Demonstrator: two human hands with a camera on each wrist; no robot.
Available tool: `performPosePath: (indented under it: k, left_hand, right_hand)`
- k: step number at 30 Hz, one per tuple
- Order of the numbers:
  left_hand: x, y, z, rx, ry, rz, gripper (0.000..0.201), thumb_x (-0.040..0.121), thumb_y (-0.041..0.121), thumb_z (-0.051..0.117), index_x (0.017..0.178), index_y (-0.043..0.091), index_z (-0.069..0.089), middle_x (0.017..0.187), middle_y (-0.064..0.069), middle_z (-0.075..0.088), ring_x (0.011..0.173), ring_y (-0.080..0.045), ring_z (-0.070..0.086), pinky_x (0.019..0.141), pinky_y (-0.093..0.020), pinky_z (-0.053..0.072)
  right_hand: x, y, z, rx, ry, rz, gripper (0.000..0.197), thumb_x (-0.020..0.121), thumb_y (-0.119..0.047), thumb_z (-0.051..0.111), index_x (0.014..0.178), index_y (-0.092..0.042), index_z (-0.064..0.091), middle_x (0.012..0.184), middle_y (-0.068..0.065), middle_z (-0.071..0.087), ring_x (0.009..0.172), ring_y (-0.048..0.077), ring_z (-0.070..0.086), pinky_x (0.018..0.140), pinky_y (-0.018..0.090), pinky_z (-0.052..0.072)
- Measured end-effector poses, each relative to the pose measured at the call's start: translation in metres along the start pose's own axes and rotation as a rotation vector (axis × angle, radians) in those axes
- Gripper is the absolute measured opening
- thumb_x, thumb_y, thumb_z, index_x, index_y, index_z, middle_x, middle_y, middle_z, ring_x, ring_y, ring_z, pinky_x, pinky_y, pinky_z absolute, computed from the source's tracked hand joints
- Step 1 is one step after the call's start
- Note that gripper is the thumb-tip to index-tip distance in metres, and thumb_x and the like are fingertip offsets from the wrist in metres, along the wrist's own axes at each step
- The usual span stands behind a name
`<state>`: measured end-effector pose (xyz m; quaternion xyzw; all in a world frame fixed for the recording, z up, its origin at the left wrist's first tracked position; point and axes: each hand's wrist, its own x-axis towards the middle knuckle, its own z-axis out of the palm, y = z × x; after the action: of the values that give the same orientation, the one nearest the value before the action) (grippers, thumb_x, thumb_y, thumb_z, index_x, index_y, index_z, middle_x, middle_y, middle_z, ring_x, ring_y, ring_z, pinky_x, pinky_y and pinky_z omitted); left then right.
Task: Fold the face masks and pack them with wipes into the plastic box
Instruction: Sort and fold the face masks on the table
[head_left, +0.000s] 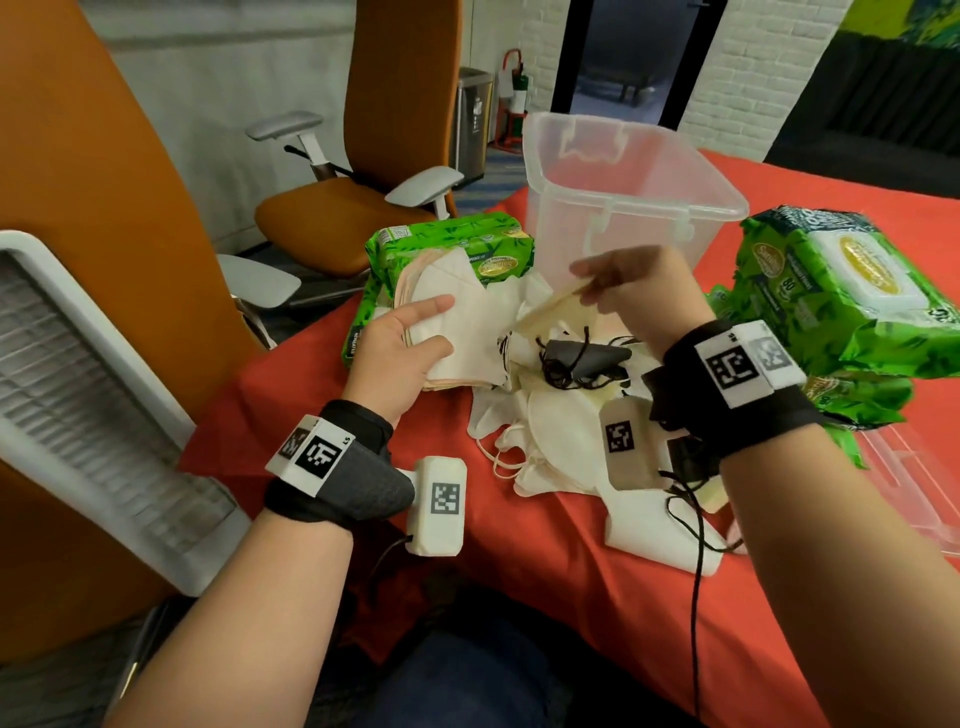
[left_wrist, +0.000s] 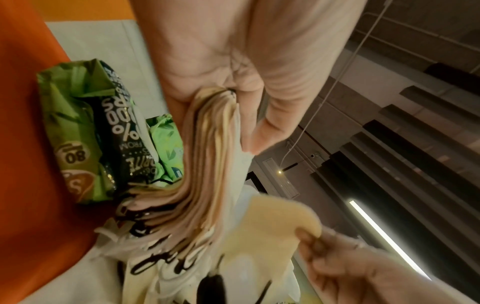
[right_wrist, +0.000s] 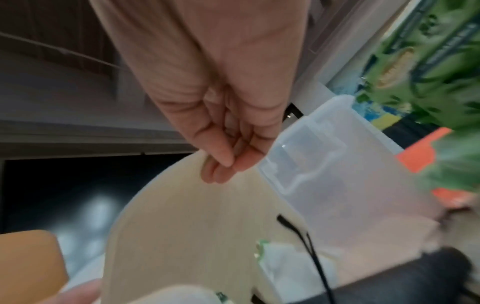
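Currently, the right hand (head_left: 641, 291) pinches a cream mask (head_left: 545, 312) just right of the folded stack (head_left: 457, 312) – gripped by the left hand (head_left: 400, 353) – long axes roughly parallel.

Both forearms reach forward from the bottom of the head view, each wrist wrapped in a black band.

The left hand (head_left: 402, 353), left of centre, lies palm up, thumb above and fingers below, clamped on a stack of folded masks (head_left: 452, 332). The right hand (head_left: 636, 293), right of centre and higher in the frame, pinches the top edge of a cream mask (right_wrist: 187, 232) between thumb and fingertips (right_wrist: 221, 156).
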<state>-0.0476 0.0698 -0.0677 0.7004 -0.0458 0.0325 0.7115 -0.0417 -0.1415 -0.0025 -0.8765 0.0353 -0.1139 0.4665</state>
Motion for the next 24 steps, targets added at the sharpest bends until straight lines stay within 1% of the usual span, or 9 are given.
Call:
performPosePath:
  k: [2, 5, 9, 11, 14, 17, 20, 22, 24]
  left_hand:
    - [-0.002, 0.002, 0.005, -0.013, -0.014, 0.0, 0.036, 0.078, 0.002, 0.066, 0.108, 0.021, 0.064, 0.113, 0.001, 0.063, 0.099, -0.008, 0.059, 0.091, -0.022, 0.044]
    - [-0.007, 0.008, 0.016, -0.083, -0.022, -0.028, 0.021, 0.087, 0.011, 0.061, 0.107, 0.012, 0.065, 0.11, -0.002, 0.065, 0.106, -0.009, 0.058, 0.096, -0.019, 0.043]
    - [-0.011, 0.01, 0.022, -0.21, -0.004, -0.085, 0.023, 0.09, 0.03, 0.053, 0.092, 0.015, 0.07, 0.105, -0.007, 0.069, 0.105, -0.02, 0.063, 0.101, -0.037, 0.044]
    - [-0.011, 0.01, 0.022, -0.21, 0.004, -0.102, 0.032, 0.081, 0.042, 0.051, 0.086, 0.02, 0.074, 0.108, -0.009, 0.069, 0.108, -0.024, 0.062, 0.104, -0.045, 0.042]
    - [-0.014, 0.012, 0.024, -0.207, -0.005, -0.092, 0.033, 0.078, 0.05, 0.045, 0.079, 0.036, 0.075, 0.108, -0.003, 0.069, 0.107, -0.022, 0.062, 0.102, -0.048, 0.043]
    - [-0.012, 0.01, 0.024, -0.228, -0.03, -0.083, 0.051, 0.08, 0.055, 0.041, 0.107, 0.024, 0.07, 0.104, 0.001, 0.071, 0.105, -0.016, 0.063, 0.101, -0.044, 0.044]
    - [-0.011, 0.011, 0.023, -0.309, -0.057, -0.099, 0.052, 0.075, 0.058, 0.052, 0.101, 0.018, 0.072, 0.108, -0.012, 0.069, 0.105, -0.026, 0.064, 0.097, -0.044, 0.047]
    - [-0.011, 0.01, 0.024, -0.333, -0.057, -0.074, 0.028, 0.084, 0.039, 0.057, 0.091, 0.018, 0.074, 0.102, -0.011, 0.071, 0.098, -0.025, 0.066, 0.091, -0.038, 0.05]
    - [-0.01, 0.006, 0.023, -0.293, -0.01, -0.052, 0.017, 0.089, 0.012, 0.056, 0.085, 0.014, 0.072, 0.083, -0.005, 0.073, 0.08, -0.021, 0.066, 0.082, -0.036, 0.051]
  right_hand:
    - [-0.005, -0.016, -0.002, -0.012, 0.046, -0.092, 0.041, 0.075, 0.014, 0.05, 0.103, -0.008, 0.069, 0.066, 0.0, 0.062, 0.056, 0.001, 0.052, 0.06, 0.013, 0.043]
    - [-0.011, -0.031, 0.0, -0.115, 0.165, -0.162, 0.017, 0.075, -0.01, 0.071, 0.091, -0.014, 0.074, 0.073, 0.0, 0.061, 0.061, 0.001, 0.05, 0.059, 0.013, 0.039]
    - [-0.021, -0.032, 0.009, -0.32, 0.34, -0.194, 0.018, 0.076, -0.034, 0.071, 0.084, -0.018, 0.073, 0.101, 0.004, 0.047, 0.107, 0.021, 0.044, 0.081, 0.025, 0.029]
    - [-0.026, -0.03, 0.015, -0.401, 0.364, -0.179, 0.013, 0.077, -0.033, 0.067, 0.079, -0.02, 0.067, 0.111, 0.004, 0.048, 0.114, 0.024, 0.039, 0.084, 0.029, 0.023]
    - [-0.028, -0.028, 0.021, -0.311, 0.285, -0.215, 0.013, 0.077, -0.025, 0.063, 0.071, -0.022, 0.052, 0.095, 0.003, 0.049, 0.098, 0.026, 0.048, 0.072, 0.027, 0.024]
    - [-0.036, -0.03, 0.03, -0.247, 0.136, -0.309, 0.016, 0.078, -0.018, 0.065, 0.07, -0.017, 0.052, 0.076, 0.001, 0.051, 0.076, 0.021, 0.053, 0.061, 0.026, 0.025]
    - [-0.045, -0.03, 0.039, -0.172, -0.201, -0.315, 0.02, 0.089, -0.023, 0.059, 0.073, -0.012, 0.063, 0.077, 0.001, 0.061, 0.073, 0.015, 0.055, 0.069, 0.024, 0.04]
    - [-0.045, -0.027, 0.04, -0.062, -0.304, -0.29, 0.03, 0.096, -0.021, 0.046, 0.076, -0.012, 0.066, 0.077, 0.001, 0.064, 0.074, 0.014, 0.056, 0.076, 0.027, 0.043]
    - [-0.04, -0.025, 0.039, 0.089, -0.273, -0.239, 0.028, 0.098, -0.013, 0.04, 0.085, -0.008, 0.064, 0.079, 0.0, 0.064, 0.071, 0.007, 0.057, 0.069, 0.018, 0.042]
